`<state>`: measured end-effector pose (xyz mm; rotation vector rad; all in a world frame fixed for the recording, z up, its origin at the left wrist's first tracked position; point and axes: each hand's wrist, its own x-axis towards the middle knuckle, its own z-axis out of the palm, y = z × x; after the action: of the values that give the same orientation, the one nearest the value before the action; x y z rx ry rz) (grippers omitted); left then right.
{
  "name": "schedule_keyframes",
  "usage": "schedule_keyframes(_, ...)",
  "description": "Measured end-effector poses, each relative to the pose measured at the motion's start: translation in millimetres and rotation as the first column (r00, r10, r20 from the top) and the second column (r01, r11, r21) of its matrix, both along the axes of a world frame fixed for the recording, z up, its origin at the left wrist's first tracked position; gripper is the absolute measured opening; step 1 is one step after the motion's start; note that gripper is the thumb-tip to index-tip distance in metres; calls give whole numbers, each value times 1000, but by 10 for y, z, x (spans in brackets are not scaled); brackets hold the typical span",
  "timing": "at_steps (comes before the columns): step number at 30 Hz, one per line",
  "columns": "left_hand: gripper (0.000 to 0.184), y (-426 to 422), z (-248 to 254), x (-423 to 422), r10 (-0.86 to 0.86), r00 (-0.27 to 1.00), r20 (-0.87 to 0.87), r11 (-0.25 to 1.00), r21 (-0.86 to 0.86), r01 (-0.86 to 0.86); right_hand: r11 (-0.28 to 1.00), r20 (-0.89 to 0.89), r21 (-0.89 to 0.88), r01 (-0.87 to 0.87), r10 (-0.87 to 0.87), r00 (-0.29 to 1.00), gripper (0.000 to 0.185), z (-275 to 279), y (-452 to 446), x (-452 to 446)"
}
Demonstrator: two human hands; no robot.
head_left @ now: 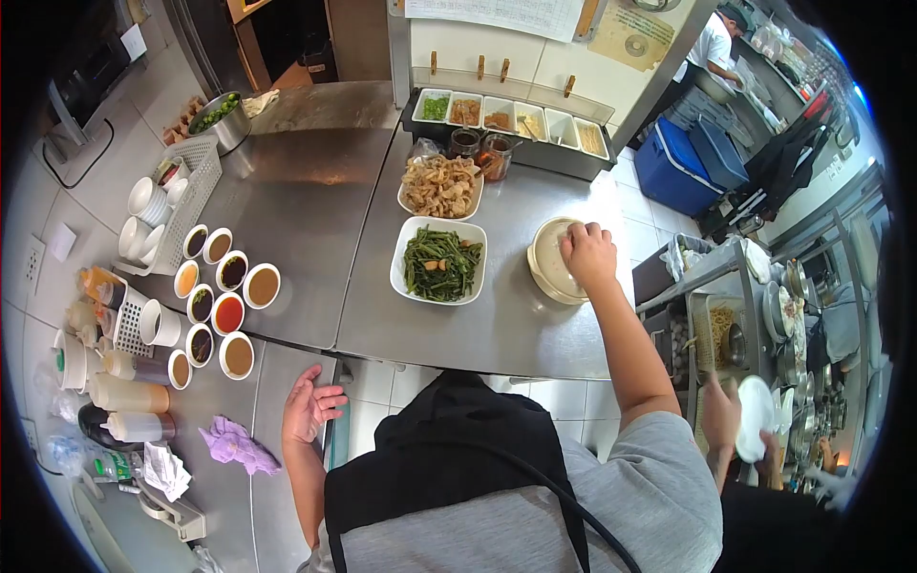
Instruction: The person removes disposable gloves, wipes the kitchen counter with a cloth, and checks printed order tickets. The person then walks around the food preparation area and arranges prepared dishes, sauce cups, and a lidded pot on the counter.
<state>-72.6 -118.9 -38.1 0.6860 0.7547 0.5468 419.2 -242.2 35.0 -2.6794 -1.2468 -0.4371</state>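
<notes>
One pale casserole [554,290] is set on the steel counter [401,334], to the right of the square dish [396,260] of cooked greens [441,265] and near the counter's right-hand end. It is topped by a round lid [546,250], and trouble seems likeliest there: if the lid were lifted by an off-centre hold, it could be tipped, slid against the rim and chipped. Since the casserole is steadied by no second hand, it could also be dragged towards the counter's end by a sideways pull. If it is hot, fingers could be scalded by escaping steam, though no heat can be judged from the view. A bump could be caused by the co-worker's hand [723,411] and white plate [757,418], which are seen close by the right arm.

The right arm is stretched forward, and the lid is touched from above by the right hand [589,253], its fingers bent downward. Whether a knob is pinched beneath them cannot be told. The left hand [313,406] is held low near the counter's front edge, palm partly upturned, fingers loosely parted and slightly curled, with nothing seen in it.
</notes>
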Motion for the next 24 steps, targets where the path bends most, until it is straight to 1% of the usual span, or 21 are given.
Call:
schedule_keyframes(3, 41, 3, -11, -15, -13, 1000, 15, 1000, -2, 14, 998, -37, -15, 53, -53, 998, 29, 78, 7, -90)
schedule_keyframes(6, 41, 12, -7, -22, -23, 999, 34, 1000, -7, 24, 992, 106, 111, 58, -70, 992, 33, 98, 33, -216)
schedule_keyframes(9, 40, 15, -15, -26, -39, 999, 38, 999, -13, 39, 968, -17, 248, 46, -43, 999, 32, 211, 35, -334)
schedule_keyframes(12, 40, 29, -15, -37, -55, 998, 34, 998, -15, 55, 912, -90, 408, 28, 9, 996, 28, 334, 1, -413)
schedule_keyframes(15, 41, 38, -13, -42, -70, 997, 26, 997, -18, 71, 847, -78, 527, -74, 134, 988, 24, 414, -81, -506)
schedule_keyframes(18, 42, 50, -15, -50, -87, 996, 14, 996, -20, 87, 780, -37, 581, -233, 311, 950, 23, 406, -144, -711)
schedule_keyframes(24, 40, 43, 19, -41, -95, 995, 8, 995, -25, 95, 747, -198, 588, -311, 505, 840, 21, 373, -137, -1318)
